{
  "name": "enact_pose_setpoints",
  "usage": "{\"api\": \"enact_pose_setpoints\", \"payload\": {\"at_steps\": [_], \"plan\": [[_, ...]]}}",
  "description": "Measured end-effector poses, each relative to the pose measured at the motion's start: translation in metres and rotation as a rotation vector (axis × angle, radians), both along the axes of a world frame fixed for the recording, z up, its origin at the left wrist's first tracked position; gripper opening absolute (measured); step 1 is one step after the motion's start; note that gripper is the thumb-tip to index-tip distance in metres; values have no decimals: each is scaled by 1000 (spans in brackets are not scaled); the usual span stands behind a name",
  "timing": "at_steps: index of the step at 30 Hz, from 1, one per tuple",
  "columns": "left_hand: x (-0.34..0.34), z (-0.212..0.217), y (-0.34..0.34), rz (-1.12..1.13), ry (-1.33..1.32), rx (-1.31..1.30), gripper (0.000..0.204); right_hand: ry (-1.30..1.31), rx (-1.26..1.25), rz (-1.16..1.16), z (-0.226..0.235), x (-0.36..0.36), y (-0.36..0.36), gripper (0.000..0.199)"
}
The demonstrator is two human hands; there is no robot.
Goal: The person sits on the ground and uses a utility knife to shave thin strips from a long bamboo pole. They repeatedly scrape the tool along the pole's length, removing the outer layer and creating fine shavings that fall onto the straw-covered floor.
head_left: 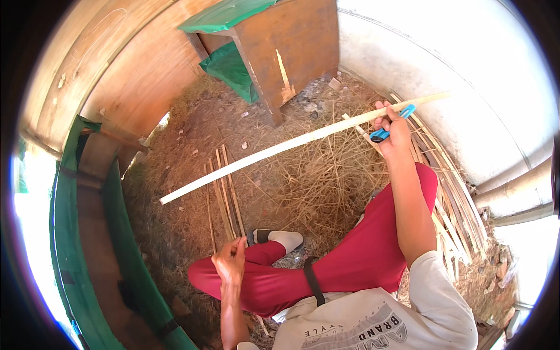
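Observation:
My right hand [396,129] is raised at the right, its fingers closed round a long pale bamboo strip [280,147] and a blue box cutter [406,112]. The strip slants from upper right down to the left, its left end in the air above the ground. The cutter lies across the palm; I cannot tell whether its blade is out. My left hand [230,261] is by my left knee, fingers curled together, apart from the strip. Whatever it may pinch is too small to make out.
Several thin strips [224,192] lie on the dirt ahead of my left leg. A heap of shavings [326,181] covers the middle. More long strips [449,192] are bundled along the right wall. A wooden cabinet [291,52] stands ahead, a green-edged bench [87,233] at left.

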State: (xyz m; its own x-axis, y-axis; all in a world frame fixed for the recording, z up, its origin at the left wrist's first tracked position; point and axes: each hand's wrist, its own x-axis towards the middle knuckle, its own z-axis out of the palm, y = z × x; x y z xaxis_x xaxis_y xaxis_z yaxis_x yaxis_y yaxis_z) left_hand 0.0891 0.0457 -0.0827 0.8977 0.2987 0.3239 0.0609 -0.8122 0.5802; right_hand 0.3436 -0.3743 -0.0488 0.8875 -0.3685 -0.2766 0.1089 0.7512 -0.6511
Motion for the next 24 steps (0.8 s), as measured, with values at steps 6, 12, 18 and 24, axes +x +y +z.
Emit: {"api": "enact_pose_setpoints", "payload": {"at_steps": [6,12,18,24], "plan": [[53,35,-49,12,-187,-89,26,-15,41,-37,2,6,-16,21],[106,80,-88,-97,-347,454,46,-27,46,-39,13,-1,-18,22],[134,87,-101,-208,-369,519,53,-85,73,-11,17,-1,-18,22],[141,80,-104,-266,-361,385,39,-91,110,7,15,0,-17,23]]}}
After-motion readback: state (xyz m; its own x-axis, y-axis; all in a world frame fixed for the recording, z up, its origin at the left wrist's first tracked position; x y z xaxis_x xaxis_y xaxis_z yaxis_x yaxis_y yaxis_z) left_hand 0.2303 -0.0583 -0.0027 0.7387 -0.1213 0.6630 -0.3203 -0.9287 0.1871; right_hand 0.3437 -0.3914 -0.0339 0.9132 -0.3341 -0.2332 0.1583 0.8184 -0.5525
